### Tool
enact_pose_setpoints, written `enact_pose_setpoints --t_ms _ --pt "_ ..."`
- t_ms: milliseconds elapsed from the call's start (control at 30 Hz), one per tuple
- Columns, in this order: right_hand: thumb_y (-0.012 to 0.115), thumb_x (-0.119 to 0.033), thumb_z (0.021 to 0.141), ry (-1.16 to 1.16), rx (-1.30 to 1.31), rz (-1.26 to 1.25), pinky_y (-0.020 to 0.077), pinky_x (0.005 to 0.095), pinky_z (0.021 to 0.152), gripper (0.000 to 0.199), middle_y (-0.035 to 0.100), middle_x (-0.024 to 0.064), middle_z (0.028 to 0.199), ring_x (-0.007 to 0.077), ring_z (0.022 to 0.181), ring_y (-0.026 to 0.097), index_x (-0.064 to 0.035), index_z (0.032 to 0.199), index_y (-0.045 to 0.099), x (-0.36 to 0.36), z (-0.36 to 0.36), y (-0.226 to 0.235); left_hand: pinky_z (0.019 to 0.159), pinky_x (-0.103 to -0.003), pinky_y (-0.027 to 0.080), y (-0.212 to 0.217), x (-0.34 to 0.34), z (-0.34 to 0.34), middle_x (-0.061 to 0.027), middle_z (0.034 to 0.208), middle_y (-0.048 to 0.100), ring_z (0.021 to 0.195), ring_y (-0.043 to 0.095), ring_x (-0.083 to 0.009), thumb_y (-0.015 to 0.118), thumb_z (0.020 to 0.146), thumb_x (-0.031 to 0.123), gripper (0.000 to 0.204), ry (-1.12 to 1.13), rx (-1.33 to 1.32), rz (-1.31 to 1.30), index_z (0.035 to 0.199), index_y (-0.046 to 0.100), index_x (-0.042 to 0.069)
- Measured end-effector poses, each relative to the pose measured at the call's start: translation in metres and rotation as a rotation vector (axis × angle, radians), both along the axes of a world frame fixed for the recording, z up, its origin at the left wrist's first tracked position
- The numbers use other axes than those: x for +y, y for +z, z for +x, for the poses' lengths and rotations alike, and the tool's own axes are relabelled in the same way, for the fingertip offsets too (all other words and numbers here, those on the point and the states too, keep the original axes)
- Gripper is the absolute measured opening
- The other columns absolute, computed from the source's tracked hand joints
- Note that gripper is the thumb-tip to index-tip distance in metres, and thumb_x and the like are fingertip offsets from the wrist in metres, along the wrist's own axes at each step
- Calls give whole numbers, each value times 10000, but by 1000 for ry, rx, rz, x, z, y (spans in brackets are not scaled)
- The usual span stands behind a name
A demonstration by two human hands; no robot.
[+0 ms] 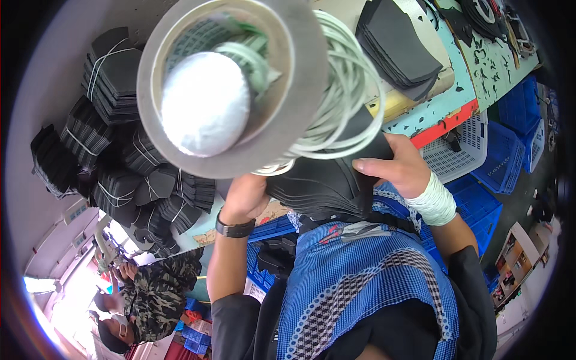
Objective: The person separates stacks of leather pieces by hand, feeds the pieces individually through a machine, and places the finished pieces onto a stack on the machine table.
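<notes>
Between my two hands, at waist height, is a stack of dark grey flat cut pieces (327, 186), slightly fanned at its near edge. My right hand (399, 168) grips the right end, thumb on top and fingers underneath. At the left end, my left hand (247, 197) holds the stack, its fingers partly hidden. White bands (433, 201) are wound thickly around my right wrist. A grey round rim (294, 72) with a shiny silver disc (205, 105) inside hangs close to the view, covering part of the bench. Loose white loops (345, 102) hang beside it, over the far side of the stack.
Banded stacks of dark pieces (114, 78) pile up at the left. Another stack (399, 48) lies on the bench (459, 81), ahead right. A white basket (459, 150) and blue crates (474, 207) stand at the right. A person in camouflage (159, 294) is at lower left.
</notes>
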State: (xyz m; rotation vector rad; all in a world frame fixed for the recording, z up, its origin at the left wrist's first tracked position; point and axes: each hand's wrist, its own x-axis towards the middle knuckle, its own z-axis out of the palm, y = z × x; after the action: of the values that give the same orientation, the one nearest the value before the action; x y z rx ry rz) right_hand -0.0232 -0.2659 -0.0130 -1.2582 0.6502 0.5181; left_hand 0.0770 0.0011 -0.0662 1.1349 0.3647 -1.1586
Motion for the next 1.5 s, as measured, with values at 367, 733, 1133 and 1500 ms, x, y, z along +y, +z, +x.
enact_pose_setpoints --t_ms 367,733,1133,1500 --pt "644 -83 874 -117 -269 -180 494 269 797 269 681 42 991 110 885 608 47 1110 636 -8 -7 35 792 -237 492 27 -12 -18 -75 1015 670 894 619 -104 557 990 220 341 -289 -634 148 1153 611 -75" --pt "739 -145 717 171 -785 -1235 475 387 919 485 594 233 1138 356 1074 583 -3 1161 606 -16 13 29 740 -244 502 50 -24 -20 -66 980 701 837 616 -89 633 959 281 398 -321 -464 -108 1172 628 -55" --pt "718 -163 788 -120 -867 -1839 518 398 745 247 649 166 965 313 878 629 -20 987 685 -109 70 30 702 -249 512 56 -38 -20 -70 892 713 786 630 -98 690 916 288 388 -431 -526 -85 1081 677 -63" --pt "722 -187 837 330 -374 145 500 312 877 431 696 120 1049 154 963 633 37 1183 595 -4 -17 17 843 -301 522 64 -19 -17 -144 1108 656 981 653 -201 647 923 152 370 7 93 -251 1187 571 -96"
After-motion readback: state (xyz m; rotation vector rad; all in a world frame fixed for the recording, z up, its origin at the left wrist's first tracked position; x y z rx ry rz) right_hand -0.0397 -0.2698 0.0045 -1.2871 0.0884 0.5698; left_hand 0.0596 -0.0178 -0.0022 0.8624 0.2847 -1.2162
